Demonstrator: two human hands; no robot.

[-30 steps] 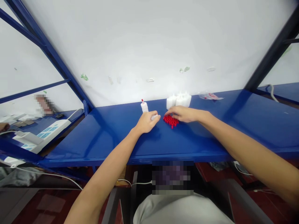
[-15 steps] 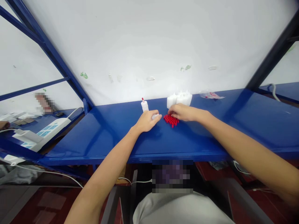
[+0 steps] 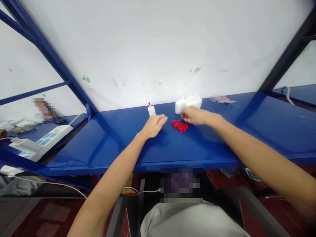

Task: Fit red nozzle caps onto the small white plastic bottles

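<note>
Several small red caps [image 3: 179, 125] lie in a loose heap on the blue table [image 3: 113, 141]. Just right of the heap is my right hand [image 3: 191, 115], its fingers pinched together; whatever they hold is too small to make out. Behind it stand several white bottles [image 3: 180, 106]. My left hand [image 3: 154, 126] is curled closed left of the heap, and its fingers hide what is inside. Beyond my left hand a white bottle with a red tip [image 3: 151, 110] stands upright, its lower part hidden by the hand.
A clear plastic bag with red marks [image 3: 223, 99] lies at the back right. To the left are a white power strip [image 3: 50, 140] and blue frame bars [image 3: 74, 87]. Part of another person's hand [image 3: 3, 133] shows at the far left edge.
My right hand has lifted slightly back and right from the red caps. The white object seen in my left hand earlier no longer shows. The view has shifted slightly.
</note>
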